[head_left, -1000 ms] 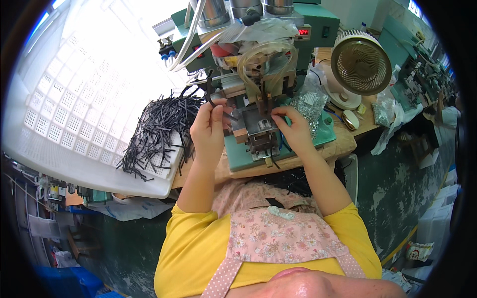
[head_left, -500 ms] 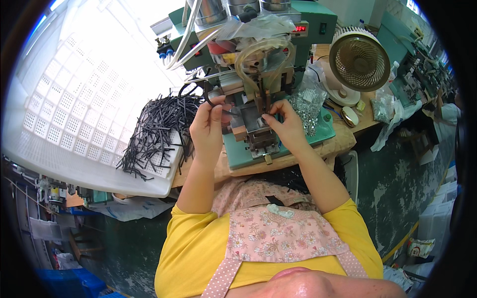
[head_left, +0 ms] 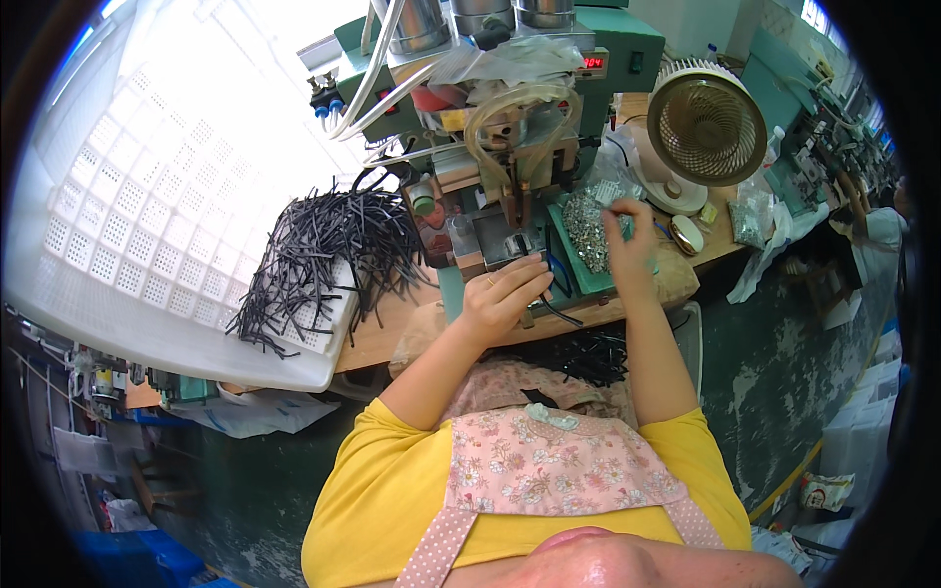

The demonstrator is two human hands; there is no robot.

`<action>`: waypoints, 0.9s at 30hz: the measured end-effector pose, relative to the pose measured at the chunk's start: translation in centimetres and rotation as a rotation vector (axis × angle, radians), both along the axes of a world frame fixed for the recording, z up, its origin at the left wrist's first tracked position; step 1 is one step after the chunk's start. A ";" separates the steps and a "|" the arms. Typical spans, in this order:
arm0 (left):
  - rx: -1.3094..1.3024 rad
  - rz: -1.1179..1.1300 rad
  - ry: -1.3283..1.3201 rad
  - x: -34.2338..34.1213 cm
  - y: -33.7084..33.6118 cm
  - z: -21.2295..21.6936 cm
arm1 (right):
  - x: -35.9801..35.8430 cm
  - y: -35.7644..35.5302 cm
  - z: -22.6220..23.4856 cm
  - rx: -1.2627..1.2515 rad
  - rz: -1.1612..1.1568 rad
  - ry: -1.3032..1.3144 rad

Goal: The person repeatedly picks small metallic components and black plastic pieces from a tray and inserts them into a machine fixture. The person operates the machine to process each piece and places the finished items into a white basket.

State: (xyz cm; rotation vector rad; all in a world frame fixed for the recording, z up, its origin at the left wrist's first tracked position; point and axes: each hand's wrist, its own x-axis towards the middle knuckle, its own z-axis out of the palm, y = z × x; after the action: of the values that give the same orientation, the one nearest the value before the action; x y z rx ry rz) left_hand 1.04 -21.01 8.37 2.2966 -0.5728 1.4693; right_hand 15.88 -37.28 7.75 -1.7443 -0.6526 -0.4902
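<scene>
My left hand (head_left: 505,297) lies across the front of the bench machine's metal fixture (head_left: 495,243), its fingers pressed together. Under the fingertips it holds a black strip (head_left: 563,312), whose free end hangs out to the right. Over the right side of the bench, my right hand (head_left: 632,240) is raised beside the heap of small shiny metal pieces (head_left: 586,231). Its thumb and fingertips are drawn together; whatever is between them is too small to make out.
A large pile of black strips (head_left: 323,245) lies on a white perforated tray (head_left: 338,323) at left. Machine tubes (head_left: 524,98) hang above the fixture. A round fan (head_left: 708,122) stands at back right. More black strips (head_left: 583,358) lie below the bench edge.
My left hand has come down and right from the machine's left side to the fixture's front. My right hand has left the fixture and moved right to the metal pieces.
</scene>
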 end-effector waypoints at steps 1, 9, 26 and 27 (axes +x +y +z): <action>0.006 -0.003 -0.006 0.1 0.1 -0.1 | 0.9 -0.8 -1.0 0.047 -0.029 -0.056; -0.011 -0.034 -0.042 0.3 0.2 -0.3 | 2.8 -2.9 -7.4 -0.463 -0.047 -0.161; -0.188 1.124 0.295 0.3 25.8 -7.4 | 2.4 -0.3 -7.6 -0.528 -0.137 -0.320; -0.170 1.183 0.378 0.5 26.5 -8.1 | 2.4 -0.4 -7.5 -0.504 -0.118 -0.297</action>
State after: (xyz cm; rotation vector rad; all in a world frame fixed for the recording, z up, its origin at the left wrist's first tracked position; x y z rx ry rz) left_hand 1.54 5.51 0.26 2.7369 1.1571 1.2640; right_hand 18.28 -37.67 0.23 -2.2154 -0.9466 -0.7204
